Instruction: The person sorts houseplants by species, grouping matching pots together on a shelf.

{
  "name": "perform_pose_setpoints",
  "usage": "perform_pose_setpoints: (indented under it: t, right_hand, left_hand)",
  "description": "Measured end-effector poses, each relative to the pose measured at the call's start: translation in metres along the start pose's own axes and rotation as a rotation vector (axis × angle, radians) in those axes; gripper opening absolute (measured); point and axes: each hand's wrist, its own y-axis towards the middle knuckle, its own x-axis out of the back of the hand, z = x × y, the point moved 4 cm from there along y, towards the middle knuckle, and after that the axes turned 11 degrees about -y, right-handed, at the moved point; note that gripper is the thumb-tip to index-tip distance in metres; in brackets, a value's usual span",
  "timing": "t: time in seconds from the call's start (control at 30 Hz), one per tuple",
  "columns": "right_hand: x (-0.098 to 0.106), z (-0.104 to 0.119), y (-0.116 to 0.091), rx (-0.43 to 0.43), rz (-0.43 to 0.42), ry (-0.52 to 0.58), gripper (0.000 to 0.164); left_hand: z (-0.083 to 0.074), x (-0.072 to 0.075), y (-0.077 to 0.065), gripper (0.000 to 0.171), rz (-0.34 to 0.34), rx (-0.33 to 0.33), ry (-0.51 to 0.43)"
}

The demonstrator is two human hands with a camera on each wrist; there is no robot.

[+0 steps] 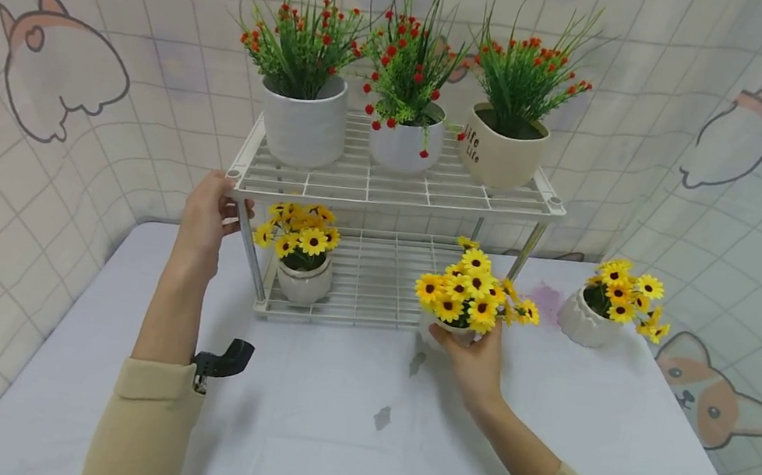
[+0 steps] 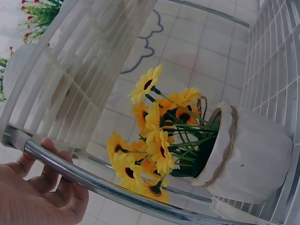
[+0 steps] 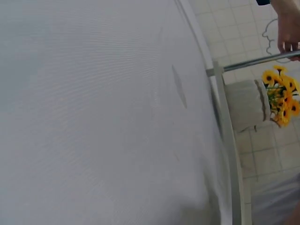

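A white two-tier wire rack point(image 1: 392, 206) stands on the table. At its upper left corner my left hand point(image 1: 202, 221) grips the metal front post point(image 2: 101, 185), fingers curled behind it. My right hand point(image 1: 479, 368) holds a small white pot of yellow daisy-like flowers point(image 1: 467, 290) by its side, at the front right of the lower shelf. Fingers and blossoms hide most of that pot. On the lower shelf's left side sits another white pot point(image 1: 305, 282) of yellow flowers, with twine around its neck point(image 2: 229, 145).
Three larger pots of red-flowered grass stand on the top shelf: a white one point(image 1: 304, 127), a smaller white one point(image 1: 405, 146) and a cream one point(image 1: 503, 153) with lettering. A third yellow-flowered pot point(image 1: 586, 320) sits right of the rack on the white tablecloth point(image 1: 328, 451). Printed curtains surround the table.
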Motion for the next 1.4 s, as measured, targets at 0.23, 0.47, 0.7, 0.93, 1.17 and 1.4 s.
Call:
perform_pose_setpoints:
  t: [0.23,0.47,0.7,0.93,1.17,1.4]
  right_hand:
    - [-0.033,-0.004,0.018,0.012,0.033,-0.024,0.083]
    - [-0.061,-0.002,0.032,0.07,0.054,-0.017,0.078]
    - [-0.081,0.001,0.044,0.096,0.069,-0.025,0.078]
    - [-0.093,-0.007,0.051,0.072,0.099,-0.065,0.077]
    - [-0.108,-0.01,0.057,-0.002,0.098,-0.188,0.081]
    - [-0.112,-0.012,0.059,-0.036,0.108,-0.178,0.086]
  left_hand:
    - [0.002,-0.002,0.001,0.032,0.001,0.022,-0.002]
    - [0.003,0.004,0.002,0.034,-0.011,0.034,-0.021]
    - [-0.001,0.004,0.002,0.033,-0.039,0.015,-0.016]
    - [0.002,0.003,0.001,0.03,-0.034,0.044,-0.028]
    - [0.001,0.008,0.0,0.032,-0.025,0.032,-0.046]
    - [0.002,0.002,0.002,0.034,-0.007,0.012,-0.011]
